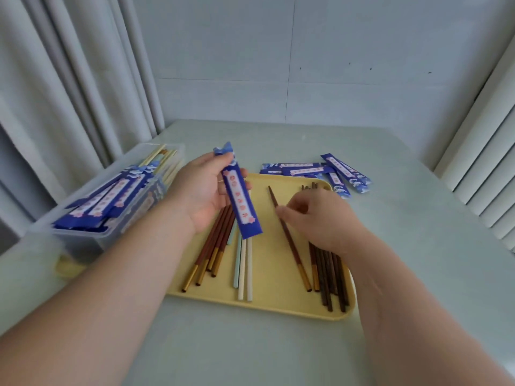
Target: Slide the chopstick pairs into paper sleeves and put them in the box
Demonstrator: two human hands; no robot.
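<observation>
Pale curtains hang on either side of a plain grey wall, and in front of it stands a light green table (404, 218) carrying a yellow tray (274, 280) near its middle. Over the tray's left part the left hand (207, 190) is raised, its fingers closed around a blue paper sleeve (241, 201) that slants down toward the tray. The right hand (320, 218) is low over the tray's right part, fingertips pinched on a brown chopstick with a gold end (288, 238) that lies along the tray. On the tray's left side rests a bundle of brown gold-tipped chopsticks (210, 254), and just beside it a few pale chopsticks (243, 267), cream and light blue. By the tray's right edge lies a group of dark brown chopsticks (333, 277), partly hidden under the right wrist. Beyond the tray's far right corner, a loose heap of empty blue sleeves (320, 171) sits on the table. At the table's left edge stands a clear plastic box (83, 240) already holding several sleeved pairs (111, 199), their pale ends pointing away.
</observation>
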